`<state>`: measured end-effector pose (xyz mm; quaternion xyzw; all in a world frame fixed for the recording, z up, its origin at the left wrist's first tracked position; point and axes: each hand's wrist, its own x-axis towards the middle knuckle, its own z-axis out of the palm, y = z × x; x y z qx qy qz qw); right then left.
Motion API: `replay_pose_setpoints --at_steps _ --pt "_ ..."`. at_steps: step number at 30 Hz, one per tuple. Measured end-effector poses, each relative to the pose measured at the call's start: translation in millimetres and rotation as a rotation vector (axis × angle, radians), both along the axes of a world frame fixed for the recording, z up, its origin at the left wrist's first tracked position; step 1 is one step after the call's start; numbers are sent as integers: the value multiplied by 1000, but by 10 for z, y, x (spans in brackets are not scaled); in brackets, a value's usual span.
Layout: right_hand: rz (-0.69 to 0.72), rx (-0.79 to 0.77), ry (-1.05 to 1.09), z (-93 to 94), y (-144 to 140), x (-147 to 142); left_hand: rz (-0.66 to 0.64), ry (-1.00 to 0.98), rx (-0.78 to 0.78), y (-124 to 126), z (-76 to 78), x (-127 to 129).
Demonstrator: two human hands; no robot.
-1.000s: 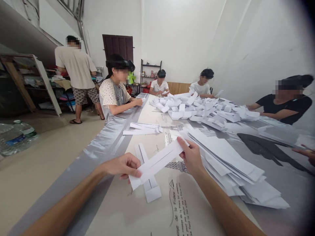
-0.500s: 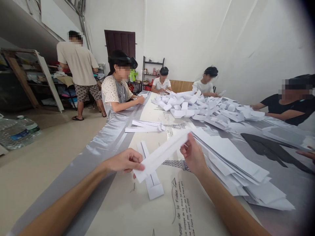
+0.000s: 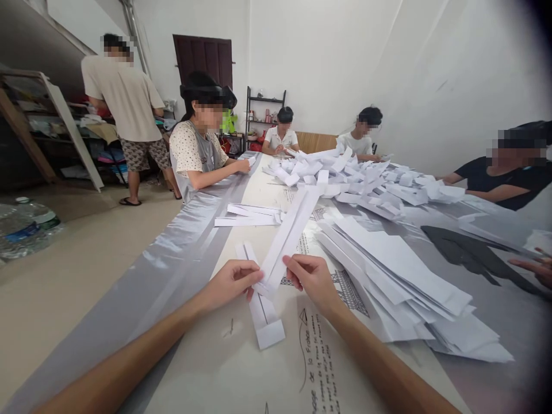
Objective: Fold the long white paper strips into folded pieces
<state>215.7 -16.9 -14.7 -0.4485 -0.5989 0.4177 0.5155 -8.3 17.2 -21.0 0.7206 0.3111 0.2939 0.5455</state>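
Note:
A long folded white paper strip (image 3: 290,234) stands slanted away from me over the table. My left hand (image 3: 233,280) pinches its near end from the left. My right hand (image 3: 311,277) pinches the same end from the right. Under my hands a second folded strip (image 3: 264,322) lies flat on the printed table cover (image 3: 241,374). Just right of my right hand is a stack of flat white sheets (image 3: 397,276).
A heap of folded paper pieces (image 3: 357,184) fills the far table, with a few strips (image 3: 250,215) lying mid-table. Several people sit around it; another person's fingers (image 3: 535,267) rest at the right edge. One person stands at back left. Water bottles (image 3: 26,230) lie on the floor at left.
My right hand slid down from the strip's far end to its near end beside my left hand. The strip swung from lying crosswise to pointing away from me.

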Motion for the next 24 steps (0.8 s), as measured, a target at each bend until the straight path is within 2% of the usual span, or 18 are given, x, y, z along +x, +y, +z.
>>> replay_pose_setpoints --at_steps 5,16,24 --pt "-119 -36 33 -7 33 46 -162 -28 -52 -24 62 -15" --pt "-126 -53 29 -24 55 51 -192 -37 -125 -9 25 0" --pt "-79 -71 72 -78 84 -8 -166 -94 -211 -28 -3 38"
